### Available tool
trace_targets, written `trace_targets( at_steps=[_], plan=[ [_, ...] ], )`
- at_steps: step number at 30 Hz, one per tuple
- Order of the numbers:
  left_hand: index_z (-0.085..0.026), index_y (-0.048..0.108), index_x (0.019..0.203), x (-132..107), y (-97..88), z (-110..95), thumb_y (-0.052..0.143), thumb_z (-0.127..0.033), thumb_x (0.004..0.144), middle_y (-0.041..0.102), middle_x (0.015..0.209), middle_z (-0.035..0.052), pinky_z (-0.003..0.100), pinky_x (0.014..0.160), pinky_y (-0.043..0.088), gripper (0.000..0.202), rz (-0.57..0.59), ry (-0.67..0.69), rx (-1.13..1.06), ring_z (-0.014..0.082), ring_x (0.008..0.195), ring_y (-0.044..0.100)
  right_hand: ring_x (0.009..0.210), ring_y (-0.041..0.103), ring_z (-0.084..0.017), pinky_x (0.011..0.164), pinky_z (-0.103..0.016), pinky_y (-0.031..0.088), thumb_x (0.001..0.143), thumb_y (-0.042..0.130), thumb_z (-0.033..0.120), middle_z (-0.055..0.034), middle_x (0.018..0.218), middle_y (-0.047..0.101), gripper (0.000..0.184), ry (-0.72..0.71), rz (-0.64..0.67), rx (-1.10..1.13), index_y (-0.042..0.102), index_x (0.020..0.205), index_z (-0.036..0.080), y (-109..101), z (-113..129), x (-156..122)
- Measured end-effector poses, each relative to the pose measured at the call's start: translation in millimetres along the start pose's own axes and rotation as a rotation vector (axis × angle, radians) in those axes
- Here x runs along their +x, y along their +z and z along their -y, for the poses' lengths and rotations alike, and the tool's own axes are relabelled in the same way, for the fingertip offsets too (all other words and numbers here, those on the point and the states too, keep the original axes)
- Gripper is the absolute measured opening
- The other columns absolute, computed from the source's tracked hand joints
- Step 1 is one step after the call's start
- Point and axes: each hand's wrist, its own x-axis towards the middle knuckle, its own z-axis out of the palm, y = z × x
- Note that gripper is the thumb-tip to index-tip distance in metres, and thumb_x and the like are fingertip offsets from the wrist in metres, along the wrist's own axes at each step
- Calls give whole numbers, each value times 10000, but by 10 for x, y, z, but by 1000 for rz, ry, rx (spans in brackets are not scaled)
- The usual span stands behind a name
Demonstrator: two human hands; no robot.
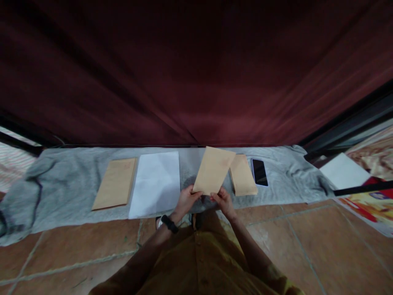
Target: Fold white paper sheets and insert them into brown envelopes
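Observation:
Both of my hands hold one brown envelope up above a grey cloth spread on the floor. My left hand pinches its lower left edge, and a dark watch sits on that wrist. My right hand grips the lower right corner. A stack of brown envelopes lies just to the right of the held one. White paper sheets lie to its left, with another brown envelope beyond them.
A black phone lies on the cloth right of the stack. A dark red curtain hangs behind the cloth. Brown floor tiles run in front. White paper and colourful printed material lie at the far right.

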Motion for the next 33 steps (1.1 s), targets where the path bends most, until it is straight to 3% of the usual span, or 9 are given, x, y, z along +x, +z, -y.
trace_targets(
  at_steps=[4,14,24,28,33],
  plan=[
    [-164,667,825,0,-28,10,792,-468,655,672,654,3,272,540,458,370,28,-50,-52,137,537,568,608,612,-154,585,-291,546,730,781,559,12,715,687,396,-21,5,-15,645,853,208,32,57,-9],
    [-143,665,881,-97,-112,48,778,-495,684,726,715,46,242,522,482,419,65,-114,-144,135,557,639,578,669,-209,557,-355,590,591,814,692,-9,698,699,521,144,-33,66,661,778,230,39,-16,46],
    [-137,685,986,-155,-125,59,809,-478,688,756,804,66,254,608,539,469,87,-179,-240,148,648,689,573,675,-204,561,-344,598,637,818,658,-15,698,708,509,143,-96,109,698,852,213,53,-41,6],
    [-138,691,985,-164,-89,45,815,-469,684,757,801,64,247,614,531,464,74,-176,-281,143,650,685,639,695,-204,631,-354,621,604,864,601,-24,770,728,511,169,-145,239,699,879,203,121,-17,-37],
    [-140,696,1003,-184,7,41,819,-478,674,762,825,67,231,615,523,488,100,-167,-298,140,670,690,695,705,-191,682,-325,610,586,895,532,-35,776,742,510,250,-32,366,727,905,172,231,-30,-94]
  ],
)
